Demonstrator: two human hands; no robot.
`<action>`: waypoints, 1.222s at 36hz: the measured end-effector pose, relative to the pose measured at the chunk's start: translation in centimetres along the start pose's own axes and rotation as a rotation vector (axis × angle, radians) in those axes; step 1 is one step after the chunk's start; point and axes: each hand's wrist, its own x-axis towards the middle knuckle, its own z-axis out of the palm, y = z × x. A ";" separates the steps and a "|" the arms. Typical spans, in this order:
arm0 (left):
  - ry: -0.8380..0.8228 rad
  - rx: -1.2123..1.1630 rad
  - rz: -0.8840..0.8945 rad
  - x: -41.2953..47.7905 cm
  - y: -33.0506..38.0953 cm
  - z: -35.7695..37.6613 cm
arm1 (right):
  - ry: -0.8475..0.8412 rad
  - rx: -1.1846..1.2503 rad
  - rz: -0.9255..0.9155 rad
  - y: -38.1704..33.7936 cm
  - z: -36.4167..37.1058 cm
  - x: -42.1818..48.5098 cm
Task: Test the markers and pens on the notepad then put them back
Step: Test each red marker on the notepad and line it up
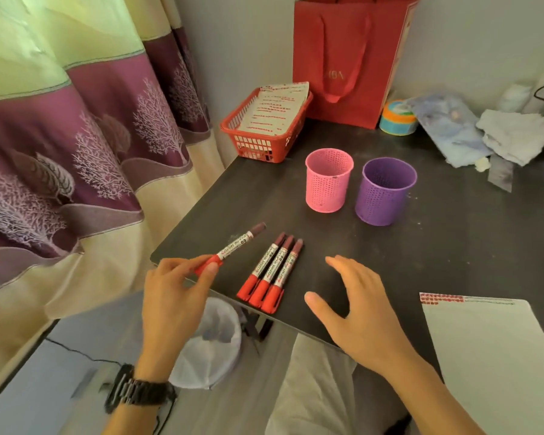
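While the left hand pinches one marker by its red end between thumb and fingers, the barrel angles up over the left edge of the table; judged either picked for testing or about to join the row. Three matching markers lie side by side on the table, red ends toward the person, apparently grouped as a set. Count: four markers, no pens seen. The right hand hovers just beside the row, fingers spread and released, holding nothing. One notepad lies at the near right, well apart. Two mesh cups, pink cup and purple cup, stand behind, probably the return places.
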 end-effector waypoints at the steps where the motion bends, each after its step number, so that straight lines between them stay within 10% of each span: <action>1: 0.004 0.034 -0.008 -0.2 -0.3 0.7 | -0.001 -0.046 0.000 0.0 0.4 0.0; 44: -0.115 -0.018 0.157 -3.8 -2.5 3.6 | 0.062 -0.310 -0.107 -2.5 5.0 -0.8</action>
